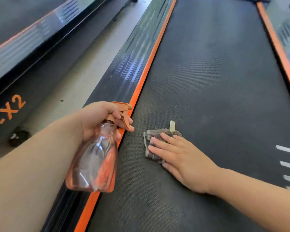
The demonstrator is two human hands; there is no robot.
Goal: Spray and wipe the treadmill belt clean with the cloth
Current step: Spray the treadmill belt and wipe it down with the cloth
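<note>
The left hand (97, 119) is seen curled round the neck of a clear, orange-tinted spray bottle (95, 163), with fingers wrapped over the orange trigger (126, 121) and the nozzle aimed toward two o'clock. The bottle is held over the orange edge strip (151, 62). At three o'clock from the trigger, the right hand (182, 158) is laid flat, fingers straight, and pressed onto a folded, patterned cloth (153, 139). The cloth is spread on the dark textured treadmill belt (216, 72), and a pale tag (172, 126) is shown sticking out at its twelve o'clock edge. White stripes (286, 149) are marked on the belt at three o'clock from the right hand. A ribbed side rail (124, 69) is set at nine o'clock of the strip, then grey floor (70, 77). A neighbouring treadmill (15, 52) with orange lettering is found at ten o'clock.
</note>
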